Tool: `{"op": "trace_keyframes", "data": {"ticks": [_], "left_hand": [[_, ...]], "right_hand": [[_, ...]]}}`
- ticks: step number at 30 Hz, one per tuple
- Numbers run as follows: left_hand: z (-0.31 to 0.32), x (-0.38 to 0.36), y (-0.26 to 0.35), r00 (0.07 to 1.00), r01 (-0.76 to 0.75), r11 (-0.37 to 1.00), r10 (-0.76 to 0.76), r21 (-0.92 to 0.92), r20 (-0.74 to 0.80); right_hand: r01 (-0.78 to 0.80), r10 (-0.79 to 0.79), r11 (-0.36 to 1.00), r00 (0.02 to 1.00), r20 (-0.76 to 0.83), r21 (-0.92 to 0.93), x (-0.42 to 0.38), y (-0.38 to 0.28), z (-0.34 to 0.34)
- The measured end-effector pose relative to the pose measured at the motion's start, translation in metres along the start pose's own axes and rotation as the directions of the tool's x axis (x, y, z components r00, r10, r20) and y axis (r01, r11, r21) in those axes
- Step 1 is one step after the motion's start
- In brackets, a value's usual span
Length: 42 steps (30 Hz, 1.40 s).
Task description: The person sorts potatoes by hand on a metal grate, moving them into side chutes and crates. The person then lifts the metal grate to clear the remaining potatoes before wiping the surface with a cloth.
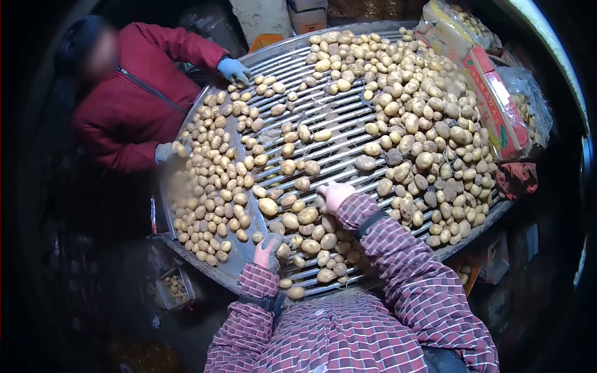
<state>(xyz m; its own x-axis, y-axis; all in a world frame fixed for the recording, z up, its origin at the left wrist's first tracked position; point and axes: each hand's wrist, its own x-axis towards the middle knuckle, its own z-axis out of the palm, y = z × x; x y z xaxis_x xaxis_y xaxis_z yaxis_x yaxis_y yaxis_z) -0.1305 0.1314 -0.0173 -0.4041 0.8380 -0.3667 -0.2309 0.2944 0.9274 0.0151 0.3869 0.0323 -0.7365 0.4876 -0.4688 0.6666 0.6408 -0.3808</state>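
Many potatoes lie on a slatted metal sorting table. My left hand, in a pink glove with grey fingers, is at the near edge of the table. Its fingers curl against a potato beside the flat metal strip. Farther up and to the right, my right hand reaches over the slats, its gloved fingers bent together and pointing left. Whatever is within those fingers is hidden. Just beyond the fingertips lies another potato.
Across the table on the left, a co-worker in a red jacket has one gloved hand at the rim and another by the small potatoes. A large potato heap fills the right side. Beyond it stands a banana box.
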Motion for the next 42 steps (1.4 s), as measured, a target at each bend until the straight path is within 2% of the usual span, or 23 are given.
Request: {"op": "trace_keyframes", "data": {"ticks": [1,2,5,7,8,11,13,16,19,21,22,23,24,25,27,29,31,32,34,37,39,41,42], "left_hand": [[-0.003,0.009,-0.006,0.997,-0.082,0.958,0.082,0.274,0.012],[0.019,0.011,0.025,0.994,0.090,0.971,-0.073,0.222,-0.084],[0.056,0.033,0.055,0.930,-0.228,0.505,0.365,0.832,0.033],[0.089,0.045,0.080,0.990,-0.124,0.187,0.090,0.975,0.108],[0.106,0.058,0.079,0.997,-0.028,0.038,-0.068,0.999,0.031],[0.122,0.084,0.069,0.981,0.066,-0.052,-0.178,0.996,-0.074],[0.127,0.090,0.068,0.970,0.113,-0.044,-0.211,0.993,-0.120],[0.110,0.092,0.051,0.970,0.043,0.034,-0.242,0.999,-0.033],[0.066,0.049,0.050,0.981,0.191,0.642,-0.100,0.742,-0.167],[0.012,0.015,0.037,0.986,0.084,0.971,-0.048,0.225,-0.160],[0.002,-0.017,0.041,0.919,0.099,0.935,-0.217,-0.342,-0.329],[-0.031,-0.044,0.048,0.890,0.118,0.891,-0.291,-0.439,-0.352],[-0.065,-0.072,0.052,0.860,0.133,0.836,-0.364,-0.532,-0.357],[-0.112,-0.069,0.001,0.841,-0.154,0.682,-0.290,-0.715,-0.458],[-0.189,-0.120,-0.006,0.670,-0.388,0.687,-0.247,-0.614,-0.700],[-0.259,-0.167,-0.026,0.488,-0.462,0.710,-0.297,-0.532,-0.821],[-0.310,-0.212,-0.068,0.480,-0.415,0.622,-0.470,-0.664,-0.741],[-0.305,-0.232,-0.069,0.453,-0.432,0.624,-0.474,-0.651,-0.755],[-0.277,-0.281,-0.071,0.498,-0.436,0.618,-0.439,-0.654,-0.748],[-0.231,-0.334,-0.116,0.554,-0.507,0.448,-0.485,-0.737,-0.676],[-0.193,-0.357,-0.138,0.475,-0.563,0.407,-0.554,-0.720,-0.684],[-0.166,-0.379,-0.159,0.456,-0.542,0.398,-0.600,-0.740,-0.657],[-0.155,-0.391,-0.178,0.490,-0.503,0.479,-0.527,-0.719,-0.694]], "right_hand": [[-0.003,0.002,0.998,1.000,0.024,0.067,-0.008,0.006,-0.003],[0.000,-0.025,0.976,0.994,0.109,0.219,-0.015,0.015,-0.007],[0.173,-0.098,0.790,0.983,-0.158,0.588,-0.038,0.048,0.022],[-0.059,0.029,0.520,0.998,0.051,0.852,-0.065,0.053,0.012],[0.080,0.008,0.515,0.995,-0.099,0.853,-0.070,0.064,0.027],[-0.064,0.034,0.186,0.998,0.059,0.981,-0.094,0.082,0.055],[0.016,-0.014,0.369,1.000,-0.011,0.929,-0.116,0.071,0.039],[0.016,-0.046,0.193,0.999,-0.008,0.981,-0.133,0.066,0.047],[0.029,-0.033,0.314,0.999,-0.020,0.949,-0.134,0.071,0.060],[0.137,-0.052,0.465,0.990,-0.128,0.874,-0.146,0.051,0.046],[0.152,-0.104,0.495,0.988,-0.115,0.856,-0.145,0.050,0.045],[0.167,-0.148,0.522,0.983,-0.104,0.836,-0.146,0.057,0.049],[0.094,-0.132,0.381,0.990,-0.047,0.920,-0.142,0.068,0.058],[0.010,-0.117,0.228,0.993,0.017,0.974,-0.139,0.072,0.066],[0.342,-0.263,0.664,0.939,-0.220,0.665,-0.140,0.061,0.065],[0.543,-0.458,0.801,0.827,-0.326,0.253,-0.131,0.064,0.067],[0.568,-0.545,0.822,0.807,-0.229,0.044,-0.137,0.032,0.044],[0.402,-0.400,0.623,0.901,-0.168,0.672,-0.132,0.018,0.046],[-0.092,-0.266,0.085,0.957,0.111,0.992,-0.126,-0.014,0.050],[-0.160,-0.268,0.049,0.949,0.167,0.986,-0.129,-0.105,0.034],[-0.105,-0.296,0.286,0.936,0.192,0.952,-0.103,-0.132,0.056],[-0.187,-0.498,0.366,0.788,0.361,0.912,-0.067,-0.156,0.109],[-0.265,-0.376,0.563,0.761,0.528,0.783,-0.106,-0.214,0.089]]}}
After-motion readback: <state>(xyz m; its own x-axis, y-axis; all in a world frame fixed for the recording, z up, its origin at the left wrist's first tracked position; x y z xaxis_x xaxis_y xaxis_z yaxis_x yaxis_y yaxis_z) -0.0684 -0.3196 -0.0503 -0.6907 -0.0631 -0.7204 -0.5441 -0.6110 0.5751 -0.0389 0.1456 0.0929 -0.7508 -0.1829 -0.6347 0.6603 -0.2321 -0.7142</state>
